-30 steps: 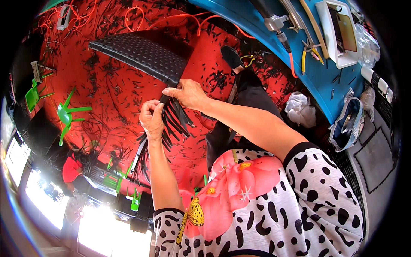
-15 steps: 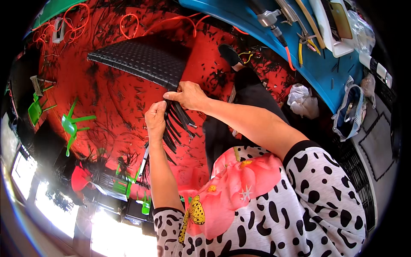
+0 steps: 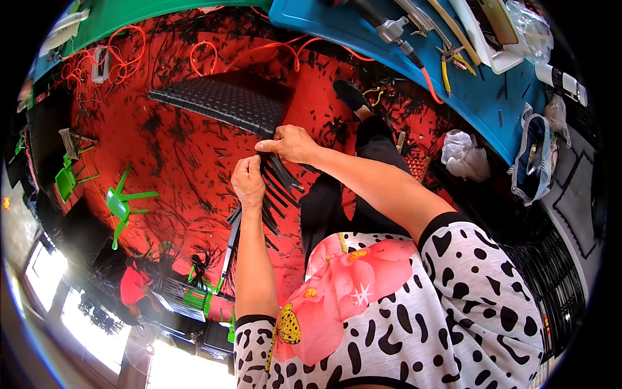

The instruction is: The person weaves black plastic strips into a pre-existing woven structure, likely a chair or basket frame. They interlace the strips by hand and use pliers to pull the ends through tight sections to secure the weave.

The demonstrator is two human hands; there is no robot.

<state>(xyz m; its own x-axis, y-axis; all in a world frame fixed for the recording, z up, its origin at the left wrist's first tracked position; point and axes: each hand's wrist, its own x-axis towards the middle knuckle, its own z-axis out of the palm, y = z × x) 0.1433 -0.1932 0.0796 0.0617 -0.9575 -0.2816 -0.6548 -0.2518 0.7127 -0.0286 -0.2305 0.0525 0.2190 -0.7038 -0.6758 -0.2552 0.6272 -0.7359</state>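
A black woven panel [image 3: 220, 100] of plastic strips lies over the red floor, its near edge ending in loose black strips [image 3: 275, 188] that fan toward me. My left hand [image 3: 248, 181] is closed on several of those loose strips just below the panel's corner. My right hand [image 3: 291, 142] pinches a strip at the panel's near corner, a little above and right of the left hand. Both forearms come up from my spotted sleeves.
Black strip offcuts litter the red floor [image 3: 162, 168]. Orange cords [image 3: 129, 48] loop at the far side. Small green chairs [image 3: 120, 204] stand at the left. A blue bench [image 3: 479, 91] with pliers and tools runs along the upper right; a white rag [image 3: 463, 155] lies below it.
The view has shifted slightly, and both hands stay at the panel's near corner. My left hand has moved a little closer to the right hand along the strips.
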